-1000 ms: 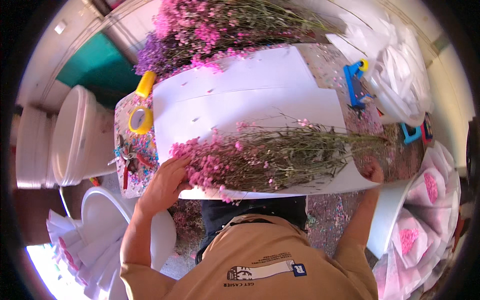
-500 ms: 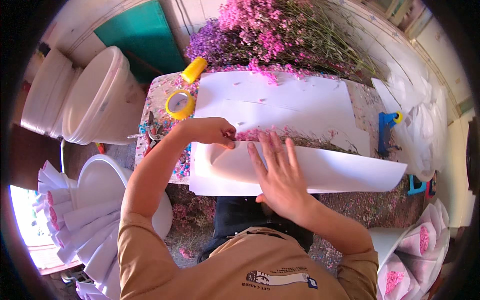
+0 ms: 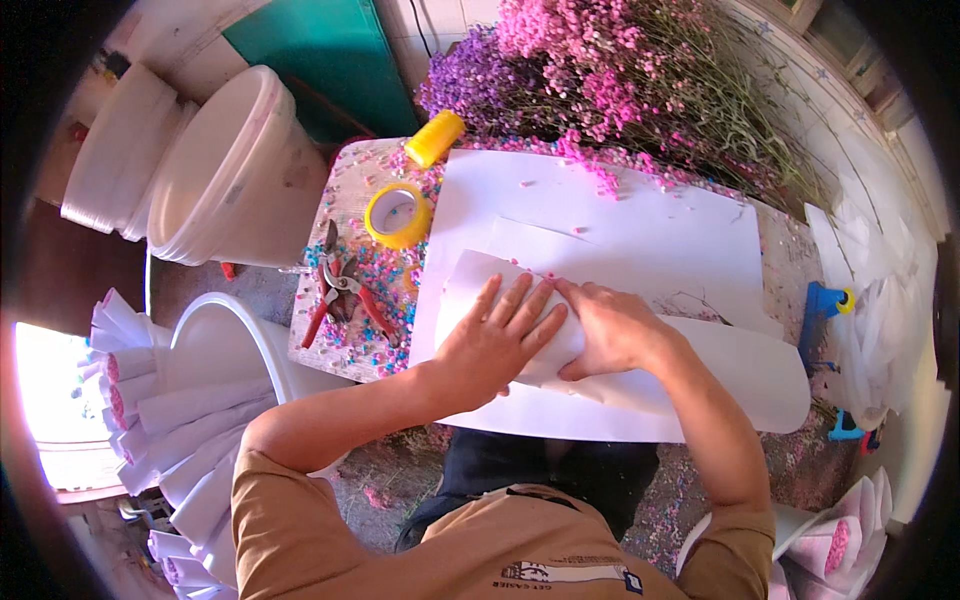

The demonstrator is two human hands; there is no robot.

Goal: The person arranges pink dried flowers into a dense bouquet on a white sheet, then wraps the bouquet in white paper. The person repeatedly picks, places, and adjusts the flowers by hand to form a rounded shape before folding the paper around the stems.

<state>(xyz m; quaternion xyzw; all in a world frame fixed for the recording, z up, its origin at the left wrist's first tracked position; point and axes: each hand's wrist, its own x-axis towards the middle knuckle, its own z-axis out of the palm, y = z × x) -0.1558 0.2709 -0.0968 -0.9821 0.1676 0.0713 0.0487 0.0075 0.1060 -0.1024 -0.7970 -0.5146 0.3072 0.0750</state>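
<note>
White wrapping paper (image 3: 695, 365) is folded over dried flower stems (image 3: 700, 308), whose thin ends stick out along its upper fold. Its left part is bent over into a rounded flap. My left hand (image 3: 495, 340) lies on that flap with fingers stretched and slightly apart. Beside it, my right hand (image 3: 615, 325) grips the paper roll, thumb on the near side and fingers on the far side. The blossoms inside the paper are mostly hidden. Under the roll lie flat white sheets (image 3: 640, 205).
Yellow tape (image 3: 398, 216), a yellow roll (image 3: 435, 138) and red-handled pruning shears (image 3: 345, 290) lie at left among scattered beads. Pink and purple dried flowers (image 3: 600, 60) are heaped behind. A blue tape dispenser (image 3: 820, 310) stands right. Buckets (image 3: 215, 170) and wrapped bouquets (image 3: 205, 420) flank the table.
The paper's left end has been folded over, covering the pink blossoms. My left hand has moved from the paper's edge onto the flap, and my right hand from lying flat to gripping the roll.
</note>
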